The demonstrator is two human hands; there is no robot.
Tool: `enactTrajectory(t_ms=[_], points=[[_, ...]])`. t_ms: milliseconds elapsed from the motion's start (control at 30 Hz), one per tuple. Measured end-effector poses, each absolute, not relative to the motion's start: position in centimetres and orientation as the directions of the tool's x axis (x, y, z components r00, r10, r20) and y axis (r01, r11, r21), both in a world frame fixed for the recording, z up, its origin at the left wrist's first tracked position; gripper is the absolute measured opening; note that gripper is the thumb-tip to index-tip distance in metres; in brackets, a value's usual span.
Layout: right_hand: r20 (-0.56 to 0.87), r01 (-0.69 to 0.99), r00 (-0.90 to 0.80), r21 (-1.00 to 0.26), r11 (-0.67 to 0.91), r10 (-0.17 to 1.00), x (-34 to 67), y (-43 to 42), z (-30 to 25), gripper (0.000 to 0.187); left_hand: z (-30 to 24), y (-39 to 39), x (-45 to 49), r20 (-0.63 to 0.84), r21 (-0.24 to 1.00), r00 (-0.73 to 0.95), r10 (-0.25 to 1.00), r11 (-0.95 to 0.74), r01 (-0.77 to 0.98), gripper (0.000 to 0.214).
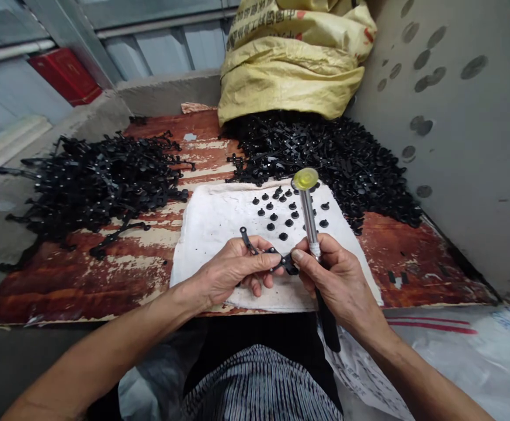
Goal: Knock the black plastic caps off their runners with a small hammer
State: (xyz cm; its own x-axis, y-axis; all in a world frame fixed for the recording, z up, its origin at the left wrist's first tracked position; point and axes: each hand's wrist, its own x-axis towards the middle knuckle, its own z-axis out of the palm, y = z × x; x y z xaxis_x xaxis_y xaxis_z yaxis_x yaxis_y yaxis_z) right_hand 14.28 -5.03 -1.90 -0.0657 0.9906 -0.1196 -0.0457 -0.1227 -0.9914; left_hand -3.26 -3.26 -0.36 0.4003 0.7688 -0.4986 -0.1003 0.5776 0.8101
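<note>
Over the white cloth (211, 204), my left hand (241, 266) pinches a black jointed plastic piece (249, 241) with an eyelet at its upper end. My right hand (336, 275) is closed around a mallet (308, 213), which has a yellow translucent head, a metal shaft and a black handle. The head points up and away from me. My right thumb and fingertips also touch the right end of the black piece, so both hands meet on it. Several small black round parts with stems (288, 223) are scattered on the cloth just beyond my hands.
A heap of black jointed pieces (106, 175) lies on the left of the worn red-brown board (149, 275). Another black heap (316, 146) spills from a yellow woven sack (290, 70) at the back. A grey panel (465, 146) bounds the right side.
</note>
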Motion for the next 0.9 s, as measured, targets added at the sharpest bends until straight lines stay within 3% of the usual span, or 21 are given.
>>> enactTrajectory(t_ms=[133,267,567,900], points=[[-0.106,-0.025,-0.069,-0.994,-0.108,0.992,14.7,-4.9,-2.4,0.027,-0.2,-1.7,-3.3,-0.505,0.836,0.274,0.818,0.543,-0.080,0.034],[-0.100,-0.007,0.063,-0.995,-0.100,0.993,16.1,-5.2,-3.0,0.030,0.2,0.0,-3.6,-0.537,0.832,0.190,0.822,0.554,-0.045,0.018],[-0.125,-0.146,0.145,-0.984,-0.104,0.982,17.4,-6.2,-4.5,0.029,0.1,1.0,-2.7,-0.584,0.807,0.162,0.795,0.591,0.011,0.019],[-0.129,-0.179,0.131,-0.978,-0.104,0.983,17.6,-6.3,-5.1,0.028,0.0,1.4,-2.3,-0.601,0.799,0.142,0.787,0.599,0.061,0.020]])
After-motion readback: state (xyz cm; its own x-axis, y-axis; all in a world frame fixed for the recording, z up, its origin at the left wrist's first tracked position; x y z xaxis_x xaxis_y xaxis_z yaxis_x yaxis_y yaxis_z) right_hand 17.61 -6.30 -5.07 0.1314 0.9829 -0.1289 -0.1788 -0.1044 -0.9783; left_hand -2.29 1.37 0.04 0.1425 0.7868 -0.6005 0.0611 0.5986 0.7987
